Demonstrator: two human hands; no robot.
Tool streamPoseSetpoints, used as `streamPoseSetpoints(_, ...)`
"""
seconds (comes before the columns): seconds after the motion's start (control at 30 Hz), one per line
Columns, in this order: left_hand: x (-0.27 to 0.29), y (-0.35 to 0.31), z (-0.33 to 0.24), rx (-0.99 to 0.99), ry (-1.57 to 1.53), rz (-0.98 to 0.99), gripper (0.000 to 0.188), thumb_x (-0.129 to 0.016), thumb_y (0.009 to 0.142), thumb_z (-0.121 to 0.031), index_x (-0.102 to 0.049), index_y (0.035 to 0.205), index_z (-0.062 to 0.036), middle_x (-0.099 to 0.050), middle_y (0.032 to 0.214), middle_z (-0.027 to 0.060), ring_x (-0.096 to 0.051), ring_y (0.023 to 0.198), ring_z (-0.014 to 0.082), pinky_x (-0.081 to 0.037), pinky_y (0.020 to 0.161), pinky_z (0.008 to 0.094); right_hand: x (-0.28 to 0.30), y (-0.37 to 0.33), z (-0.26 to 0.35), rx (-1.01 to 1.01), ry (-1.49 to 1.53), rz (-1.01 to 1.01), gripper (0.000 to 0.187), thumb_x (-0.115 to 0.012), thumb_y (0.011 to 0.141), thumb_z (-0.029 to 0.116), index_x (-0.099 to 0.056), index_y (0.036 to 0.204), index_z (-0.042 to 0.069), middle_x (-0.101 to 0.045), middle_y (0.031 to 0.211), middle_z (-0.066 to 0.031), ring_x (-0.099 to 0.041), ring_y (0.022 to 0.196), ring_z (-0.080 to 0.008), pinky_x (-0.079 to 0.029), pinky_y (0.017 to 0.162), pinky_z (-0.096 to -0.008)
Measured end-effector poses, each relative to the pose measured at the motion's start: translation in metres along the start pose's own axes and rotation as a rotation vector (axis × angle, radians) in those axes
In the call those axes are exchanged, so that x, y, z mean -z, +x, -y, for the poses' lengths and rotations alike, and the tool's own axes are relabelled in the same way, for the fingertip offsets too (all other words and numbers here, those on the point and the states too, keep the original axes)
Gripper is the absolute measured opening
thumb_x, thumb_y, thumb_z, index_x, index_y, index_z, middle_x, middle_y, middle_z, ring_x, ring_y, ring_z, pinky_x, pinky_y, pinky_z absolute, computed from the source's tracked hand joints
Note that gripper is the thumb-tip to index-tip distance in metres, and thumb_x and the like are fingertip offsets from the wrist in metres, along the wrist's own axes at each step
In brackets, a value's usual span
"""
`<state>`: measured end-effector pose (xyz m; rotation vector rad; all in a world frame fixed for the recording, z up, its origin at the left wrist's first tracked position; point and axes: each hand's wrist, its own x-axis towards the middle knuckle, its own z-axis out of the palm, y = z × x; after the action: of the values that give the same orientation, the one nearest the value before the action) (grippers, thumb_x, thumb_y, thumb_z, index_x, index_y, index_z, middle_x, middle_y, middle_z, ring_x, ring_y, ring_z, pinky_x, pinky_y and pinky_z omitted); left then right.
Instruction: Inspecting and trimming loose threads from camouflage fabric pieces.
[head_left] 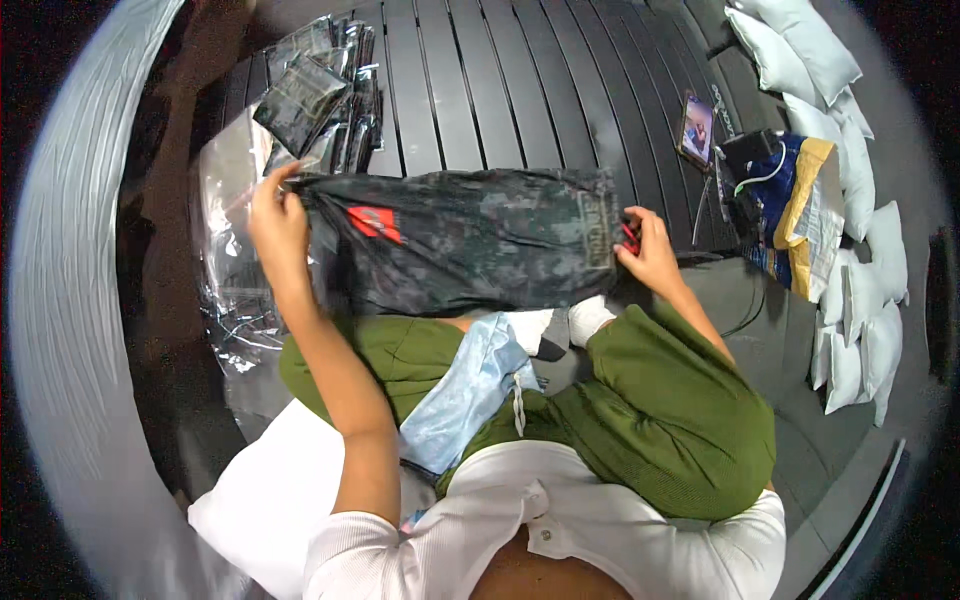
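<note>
A dark camouflage-print garment (pixel 480 235) is stretched lengthwise in front of me, above my crossed legs. It bears a red patch near its left end and a block of pale print near the right end. My left hand (pixel 278 230) pinches its left end between thumb and fingers. At the opposite end, my right hand (pixel 652 252) grips the edge, and a bit of red shows by the fingertips. Beneath it, a light blue cloth (pixel 468 375) lies across my lap.
Plastic-wrapped dark packets (pixel 305 105) are piled on the slatted dark table (pixel 480 90) at the far left. Clear plastic bags (pixel 230 235) lie beside my left hand. To the right are a phone (pixel 697 130), a blue and yellow bag (pixel 812 205) with cables, and several white pillow-shaped packs (pixel 800 50).
</note>
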<state>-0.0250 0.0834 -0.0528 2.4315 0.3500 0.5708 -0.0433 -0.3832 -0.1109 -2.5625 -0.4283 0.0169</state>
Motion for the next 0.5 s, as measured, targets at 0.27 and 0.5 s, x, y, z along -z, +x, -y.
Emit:
streamPoseSetpoints(0.27,-0.002,0.005,0.004,0.121,-0.269,0.030,0.027,-0.045,0.077,0.001,-0.058,0.101,-0.0023,-0.059,0.099,0.0060,-0.051,0.093,0.0125,-0.037,0.084,0.0246,0.008,0.016,-0.011,-0.265,0.051,0.130,0.039,-0.053,0.069,0.003,-0.038,0.105,0.005,-0.052,0.062,-0.0148,-0.055,0.057,-0.0301,-0.044,0.057,-0.0372)
streamPoseSetpoints(0.5,-0.050,-0.004,0.045,0.451,-0.864,0.024,0.024,-0.049,0.081,-0.002,-0.055,0.105,0.0004,-0.056,0.106,0.0074,-0.051,0.098,0.0140,-0.035,0.088,0.0239,0.050,0.021,-0.070,-0.487,-0.063,0.075,0.025,-0.065,0.068,0.013,-0.056,0.088,0.002,-0.062,0.075,-0.0150,-0.061,0.070,-0.0267,-0.047,0.065,-0.0336)
